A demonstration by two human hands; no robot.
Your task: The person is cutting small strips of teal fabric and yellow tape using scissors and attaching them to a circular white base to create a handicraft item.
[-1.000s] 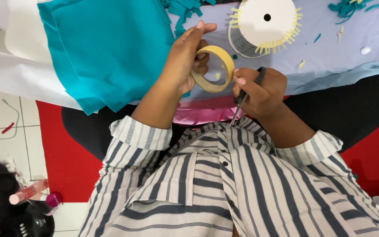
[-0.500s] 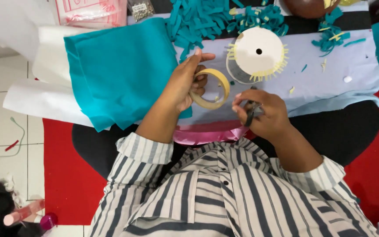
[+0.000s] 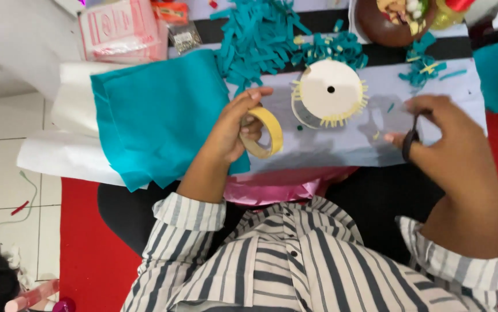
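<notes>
My left hand [image 3: 231, 130] sits over the near edge of the pale lilac fabric sheet [image 3: 428, 110] spread across my lap, with the yellow ring-shaped roll of tape [image 3: 263, 133] in its fingers, just right of the folded teal felt sheet [image 3: 156, 115]. That felt lies on white paper sheets [image 3: 52, 153] which reach out to its left. Beyond the roll, on the lilac sheet, lies the white round disc with a yellow fringed rim [image 3: 329, 92]. Behind the disc is a heap of teal felt strips [image 3: 260, 37]. My right hand [image 3: 448, 136] is well to the right of the disc, above the sheet, with black-handled scissors [image 3: 410, 141] in it. Behind it, at the far edge, stands a brown round bowl [image 3: 390, 23]. Far left, behind the felt, lies a pink plastic packet [image 3: 119, 29].
</notes>
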